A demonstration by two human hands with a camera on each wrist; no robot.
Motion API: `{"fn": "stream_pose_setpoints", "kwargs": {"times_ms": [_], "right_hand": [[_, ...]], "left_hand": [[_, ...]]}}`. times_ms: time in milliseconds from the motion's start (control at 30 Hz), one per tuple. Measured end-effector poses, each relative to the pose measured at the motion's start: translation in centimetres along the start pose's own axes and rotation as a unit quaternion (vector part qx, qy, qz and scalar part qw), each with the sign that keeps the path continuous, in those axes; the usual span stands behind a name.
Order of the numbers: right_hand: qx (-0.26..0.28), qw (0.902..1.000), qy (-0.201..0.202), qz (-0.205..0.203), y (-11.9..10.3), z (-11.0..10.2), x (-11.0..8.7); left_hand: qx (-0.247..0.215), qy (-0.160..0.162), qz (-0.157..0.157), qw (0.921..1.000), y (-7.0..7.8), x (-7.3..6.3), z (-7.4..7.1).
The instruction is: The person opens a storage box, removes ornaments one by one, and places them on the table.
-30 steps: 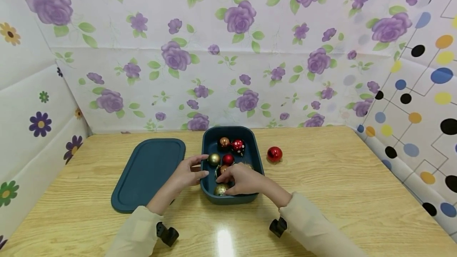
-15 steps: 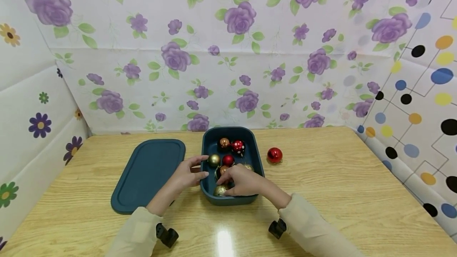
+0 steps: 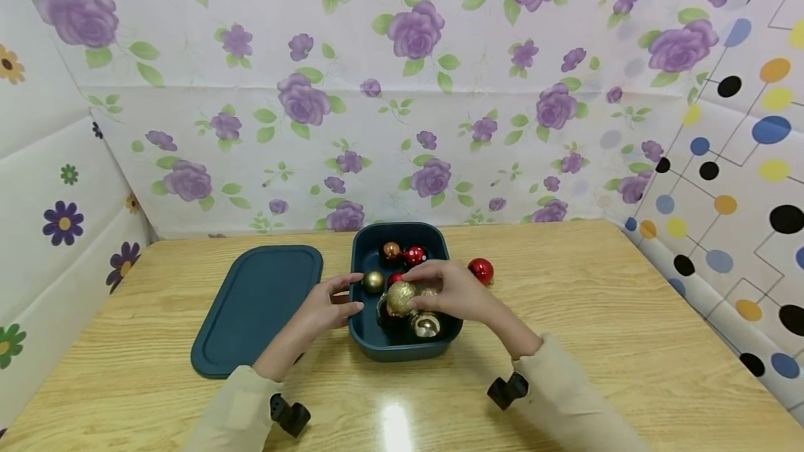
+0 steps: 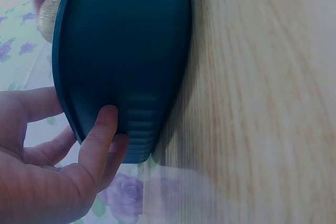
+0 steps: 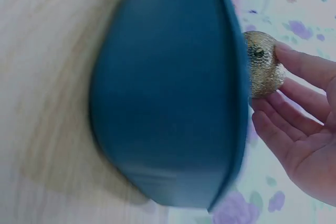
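Box braced, gold bauble aloft
I have the left hand gripping the box's left wall, fingers curled, probably to steady it; the right hand has fingers clamped on the gold bauble above the box.
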State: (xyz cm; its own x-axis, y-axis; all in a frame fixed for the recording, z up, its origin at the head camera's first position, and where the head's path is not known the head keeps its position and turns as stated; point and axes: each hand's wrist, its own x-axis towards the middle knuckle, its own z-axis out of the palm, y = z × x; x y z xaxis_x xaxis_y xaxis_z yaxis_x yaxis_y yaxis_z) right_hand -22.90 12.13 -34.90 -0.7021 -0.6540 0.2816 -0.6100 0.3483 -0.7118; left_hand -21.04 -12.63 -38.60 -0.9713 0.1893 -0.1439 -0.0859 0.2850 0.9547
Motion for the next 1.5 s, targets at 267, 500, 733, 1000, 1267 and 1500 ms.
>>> {"fn": "stream_pose_setpoints", "kwargs": {"times_ms": [267,500,733,1000,1267,1500], "right_hand": [[0.061,0.9913,0.082,0.083,1.3,-3.4,-1.5],[0.063,0.9801,0.135,0.131,4.3,-6.4,-3.2],[0.024,0.9702,0.173,0.168,7.2,-8.6,-5.4],[0.003,0.9575,0.185,0.221,10.0,-10.2,-7.6],[-0.022,0.9497,0.177,0.257,11.6,-11.0,-8.6],[-0.021,0.9491,0.156,0.273,12.5,-11.2,-8.8]], "left_hand": [[-0.004,-0.008,0.009,0.9999,0.0,-0.2,-0.3],[-0.001,-0.007,0.008,0.9999,0.2,-0.4,-0.5],[0.004,-0.006,0.007,0.9999,0.1,-0.2,-0.5],[0.005,-0.005,0.002,1.0000,-0.1,0.3,-0.3],[-0.003,-0.006,0.003,1.0000,-0.1,0.3,-0.2],[0.001,-0.005,0.003,1.0000,-0.1,0.1,-0.1]]}}
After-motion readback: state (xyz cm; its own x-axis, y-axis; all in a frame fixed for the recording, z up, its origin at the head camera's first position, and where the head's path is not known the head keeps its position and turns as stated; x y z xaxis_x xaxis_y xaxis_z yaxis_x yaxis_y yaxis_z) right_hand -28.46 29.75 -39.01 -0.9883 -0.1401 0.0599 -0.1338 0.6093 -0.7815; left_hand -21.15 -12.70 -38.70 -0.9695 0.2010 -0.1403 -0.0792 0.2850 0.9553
